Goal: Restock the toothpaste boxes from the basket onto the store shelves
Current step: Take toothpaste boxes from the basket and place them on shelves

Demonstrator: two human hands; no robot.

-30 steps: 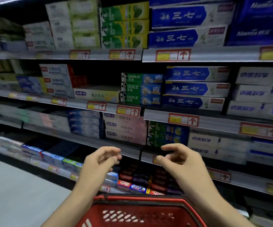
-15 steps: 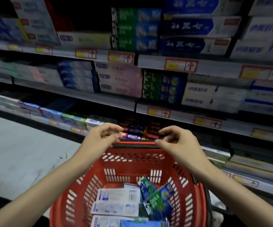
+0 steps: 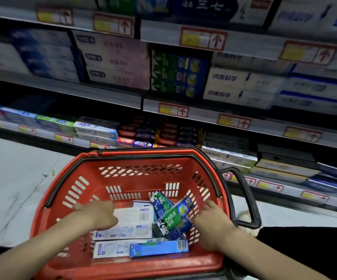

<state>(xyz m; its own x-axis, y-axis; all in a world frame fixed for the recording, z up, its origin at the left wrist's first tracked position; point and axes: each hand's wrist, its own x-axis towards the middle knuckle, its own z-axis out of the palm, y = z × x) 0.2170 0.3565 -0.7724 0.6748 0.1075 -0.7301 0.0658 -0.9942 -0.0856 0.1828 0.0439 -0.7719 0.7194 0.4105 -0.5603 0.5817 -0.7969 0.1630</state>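
Observation:
A red basket (image 3: pixel 143 153) sits low in front of me, holding several toothpaste boxes. White boxes (image 3: pixel 135 221) lie flat on its left side, two green-and-blue Darlie boxes (image 3: pixel 173 219) lean in a heap on the right, and a blue box (image 3: pixel 159 248) lies at the near edge. My left hand (image 3: pixel 99 216) is inside the basket, palm down over the white boxes. My right hand (image 3: pixel 212 223) is inside too, its fingers spread against the right end of a Darlie box. Neither hand has visibly closed on a box.
Store shelves (image 3: pixel 107 93) full of toothpaste rise behind the basket. A matching green Darlie stack (image 3: pixel 175 73) stands mid-shelf with white boxes (image 3: pixel 242 85) to its right. The basket's black handle (image 3: pixel 244 199) hangs out to the right. Grey floor (image 3: pixel 12 178) lies at left.
My view has tilted down from the shelves to the basket. Both hands dropped from above the basket's far rim into it, reaching the boxes.

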